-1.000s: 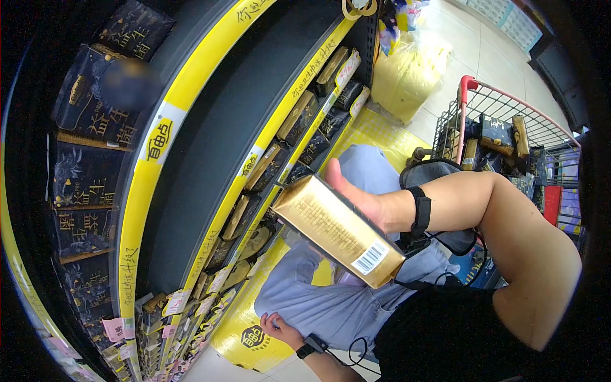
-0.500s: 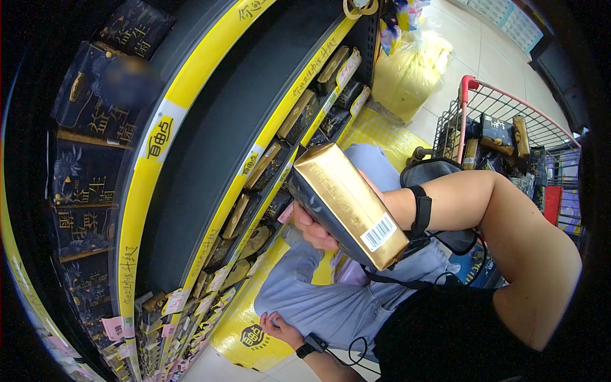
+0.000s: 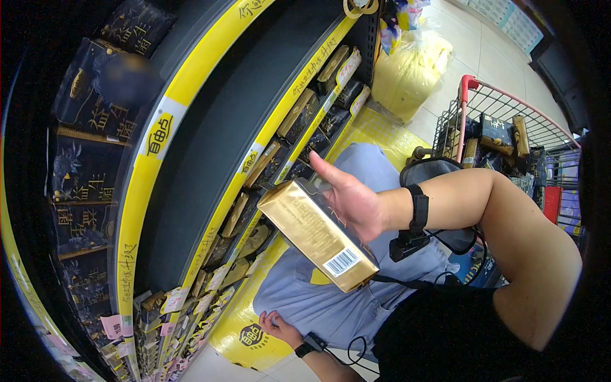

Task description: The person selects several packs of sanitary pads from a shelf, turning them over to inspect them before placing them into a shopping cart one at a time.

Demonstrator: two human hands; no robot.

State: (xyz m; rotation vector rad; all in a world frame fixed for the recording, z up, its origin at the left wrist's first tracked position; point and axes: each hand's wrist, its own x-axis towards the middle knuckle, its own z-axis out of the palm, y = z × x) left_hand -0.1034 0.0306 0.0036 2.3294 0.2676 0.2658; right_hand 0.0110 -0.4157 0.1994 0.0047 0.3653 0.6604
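A gold-sided, black-faced pack of sanitary pads (image 3: 318, 237) lies tilted against my right hand (image 3: 359, 207), its barcode end toward my body. The thumb is raised off the pack; the other fingers are hidden behind it. Down at the lower left, my left hand (image 3: 281, 328) rests by my jeans (image 3: 299, 286), fingers loosely bent and apart, nothing in it. Beyond the pack, several similar packs (image 3: 298, 116) stand on the lower shelves.
Yellow-edged shelving (image 3: 153, 143) runs along the left, with dark packs (image 3: 89, 114) on its upper level. A wire shopping cart (image 3: 468, 118) holding more packs stands at the right. A plastic-wrapped yellow bundle (image 3: 410, 73) sits on the floor behind.
The pack has shifted left and slightly down. My right thumb and palm have come into view, with the thumb now lifted away from the pack. My left hand stays where it was.
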